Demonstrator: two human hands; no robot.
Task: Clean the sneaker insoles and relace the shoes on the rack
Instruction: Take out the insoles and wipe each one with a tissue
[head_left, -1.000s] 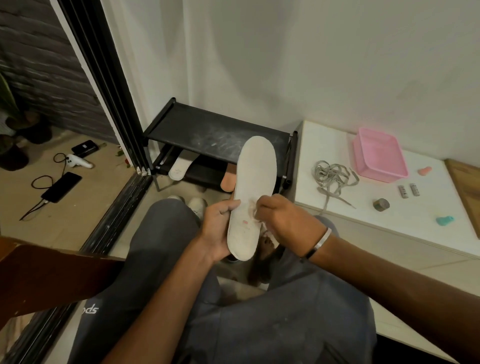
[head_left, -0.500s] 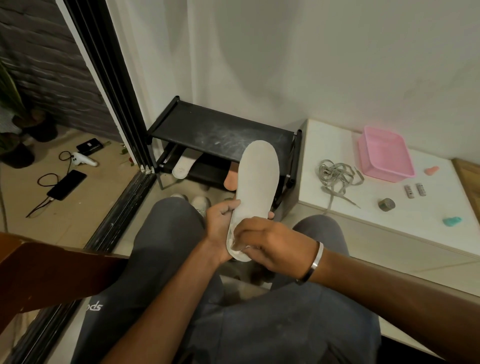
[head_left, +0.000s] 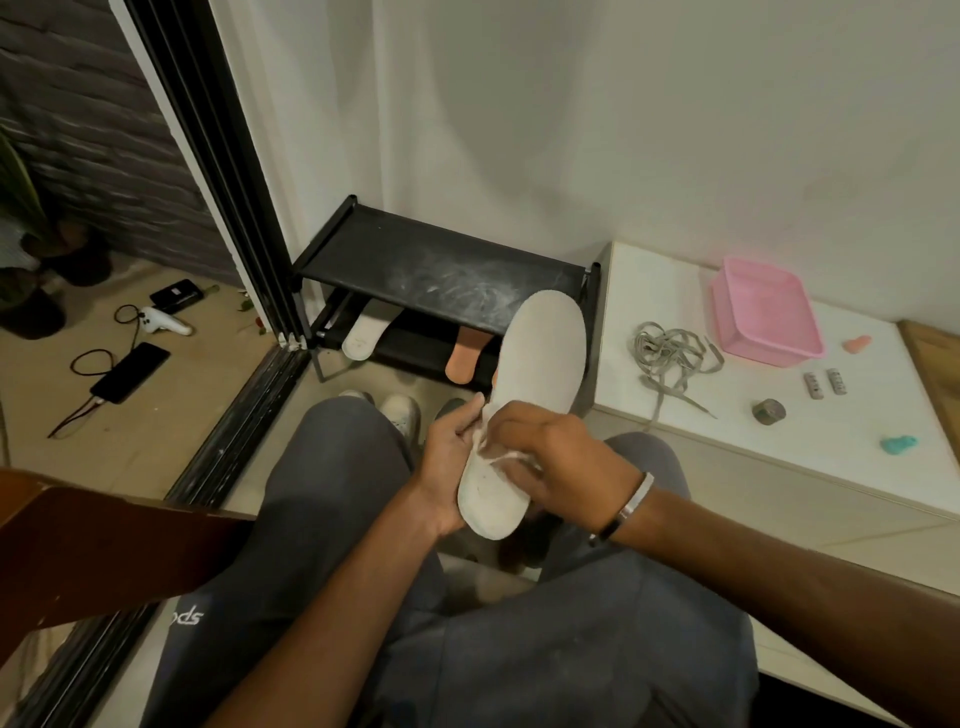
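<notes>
Since earlier: right hand (head_left: 550, 457) slid from heel toward midsole, rubbing | insole (head_left: 535, 374) above lap, toe at 1 o'clock | left hand (head_left: 452, 462) grips its edge; right pinches pale wipe (head_left: 493, 457) | likely light, flexible: support mid-length

White insole (head_left: 535, 384) held up over the lap, mid-wipe.

Gripped along its lower edge by the left hand (head_left: 449, 462), toe end pointing up toward the black shoe rack (head_left: 441, 270). Pressed against the heel half by the right hand (head_left: 556, 462) with a bit of white cloth (head_left: 498, 457) bunched under the fingers. Two more insoles, one white (head_left: 366, 332) and one orange (head_left: 465, 353), lying on the rack's lower shelf. Off to the right on a white board (head_left: 727, 415): tangled grey laces (head_left: 670, 353) and a pink tub (head_left: 763, 312). Sneaker toes (head_left: 400, 410) peeking out past the knees.
</notes>
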